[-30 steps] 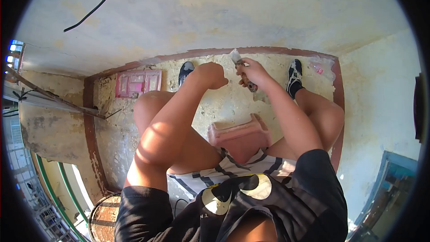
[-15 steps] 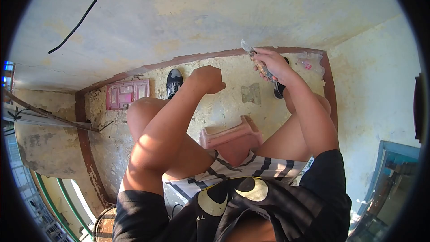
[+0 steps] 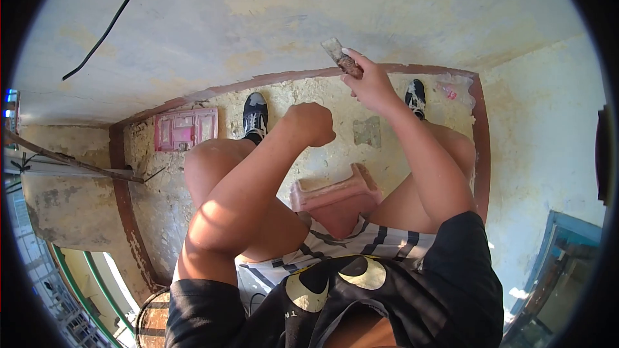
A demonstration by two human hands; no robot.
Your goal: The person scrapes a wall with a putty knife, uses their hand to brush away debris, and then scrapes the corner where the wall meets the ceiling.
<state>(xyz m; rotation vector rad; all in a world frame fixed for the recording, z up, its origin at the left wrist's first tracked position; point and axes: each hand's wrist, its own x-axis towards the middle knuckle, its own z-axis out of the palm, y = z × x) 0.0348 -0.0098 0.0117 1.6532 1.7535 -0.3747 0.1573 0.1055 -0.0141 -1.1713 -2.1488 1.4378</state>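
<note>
My right hand [image 3: 372, 85] grips a scraper [image 3: 348, 64] by its worn brown handle. The flat greyish blade points up and left and overlaps the lower wall above the brown skirting. My left hand [image 3: 311, 125] is a closed fist, back of the hand up, with nothing sticking out of it. It hangs over the floor between my knees, just right of my black shoe [image 3: 256, 115]. Below the hands, a pink plastic stool [image 3: 338, 203] shows between my thighs.
A pink panelled plastic piece [image 3: 186, 130] lies on the floor at left. A clear plastic bag [image 3: 455, 89] is in the right corner. Flaky debris covers the floor [image 3: 316, 167]. A black cable [image 3: 111, 26] hangs along the wall [image 3: 258, 19]; a wooden stick [image 3: 71, 160] juts in from the left.
My right hand has moved left and up with the scraper, bringing the blade over the lower wall. My left fist has shifted slightly right and down.
</note>
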